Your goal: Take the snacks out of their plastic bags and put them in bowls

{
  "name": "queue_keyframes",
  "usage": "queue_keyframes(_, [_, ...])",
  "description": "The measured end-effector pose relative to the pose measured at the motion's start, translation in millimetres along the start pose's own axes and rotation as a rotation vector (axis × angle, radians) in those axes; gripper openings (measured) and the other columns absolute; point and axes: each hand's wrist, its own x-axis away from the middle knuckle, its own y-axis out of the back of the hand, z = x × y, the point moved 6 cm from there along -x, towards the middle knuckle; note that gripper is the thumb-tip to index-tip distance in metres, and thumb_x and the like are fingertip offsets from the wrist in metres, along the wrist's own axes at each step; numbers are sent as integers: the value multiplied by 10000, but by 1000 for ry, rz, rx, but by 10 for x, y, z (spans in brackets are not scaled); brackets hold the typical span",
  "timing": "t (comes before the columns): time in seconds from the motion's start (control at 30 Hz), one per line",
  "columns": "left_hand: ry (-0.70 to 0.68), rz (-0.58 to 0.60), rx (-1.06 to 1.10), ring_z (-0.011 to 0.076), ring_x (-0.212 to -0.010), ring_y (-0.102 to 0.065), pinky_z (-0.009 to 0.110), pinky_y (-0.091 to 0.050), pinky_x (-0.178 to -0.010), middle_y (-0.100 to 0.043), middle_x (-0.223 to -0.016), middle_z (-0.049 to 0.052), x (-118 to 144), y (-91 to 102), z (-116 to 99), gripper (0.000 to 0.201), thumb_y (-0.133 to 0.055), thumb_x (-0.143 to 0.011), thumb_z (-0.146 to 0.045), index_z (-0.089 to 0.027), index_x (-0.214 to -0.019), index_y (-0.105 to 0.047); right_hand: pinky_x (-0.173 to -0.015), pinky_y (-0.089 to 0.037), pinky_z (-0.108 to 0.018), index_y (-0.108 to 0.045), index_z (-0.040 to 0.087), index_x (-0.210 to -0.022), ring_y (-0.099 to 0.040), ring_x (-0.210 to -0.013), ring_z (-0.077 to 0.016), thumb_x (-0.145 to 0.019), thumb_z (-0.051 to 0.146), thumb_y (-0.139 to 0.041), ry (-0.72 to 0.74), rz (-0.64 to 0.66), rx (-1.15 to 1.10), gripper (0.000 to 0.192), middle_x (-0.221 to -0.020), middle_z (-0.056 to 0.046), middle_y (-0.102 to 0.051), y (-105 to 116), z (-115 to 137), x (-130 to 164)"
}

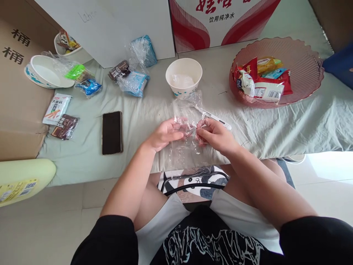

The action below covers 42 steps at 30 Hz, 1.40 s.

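Hands are held together over the near edge of the bed [303,121], which is covered with a pale green sheet. A clear plastic bag [185,141] is pinched between them: the left hand [164,133] grips its left side with curled fingers, the right hand [215,136] its right side. The bag hangs down over the bed's near edge. Just behind it a white paper bowl [184,77] is seen, a pink basket [303,62] of snack packets toward the far right corner, and a dark phone [111,132] lies to the left.
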Motion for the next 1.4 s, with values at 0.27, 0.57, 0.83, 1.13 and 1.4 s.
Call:
queue_keyframes(0.27, [-161, -104, 238, 85, -631, -657, 210, -507, -596, -718, -865, -43, -8, 67, -84, 650, -930, -600, -277, -269, -1176, -630, -483, -439, -244, -625, 215, -837, -550, -531, -59, -771, 217, -586, 287, -164, 87, 77, -1063, -38, -695, 155, 95, 5])
queue_keyframes(0.57, [-27, -47, -34, 98, -368, -525, 198, -377, -390, -614, -494, -52, 16, -37, -47, 292, -810, -734, -349, -173, -924, -674, -505, -451, -255, -725, 232, -919, -517, -602, -62, -780, 171, -574, 436, -102, 45, 214, -1164, -40, -675, 114, 139, 45])
queue_keyframes(0.83, [-181, -112, 52, 118, -512, -608, 239, -463, -490, -678, -640, -8, 4, 37, -122, 291, -866, -635, -357, -189, -692, -635, -805, -539, -374, -624, 222, -628, -637, -1091, -233, -766, 189, -580, 522, -298, 77, 148, -1109, -67, -650, 235, 232, 90])
queue_keyframes(1.13, [-504, -271, -596, 184, -749, -650, 322, -497, -658, -725, -817, 84, 111, 205, -277, 412, -649, -885, -470, -194, -584, -709, -694, -550, -326, -506, 279, -1366, -696, -796, -158, -864, 559, -667, 220, -149, 23, 597, -1464, -131, -578, 156, 5, -23])
queue_keyframes(1.4, [-263, -167, -182, 212, -778, -751, 329, -594, -679, -761, -996, 33, 50, 131, -32, 912, -949, -640, -449, -327, -1410, -476, -586, -399, -273, -593, 217, -901, -478, -631, -111, -811, 414, -695, 289, -167, 125, 240, -733, 26, -567, 124, 137, -10])
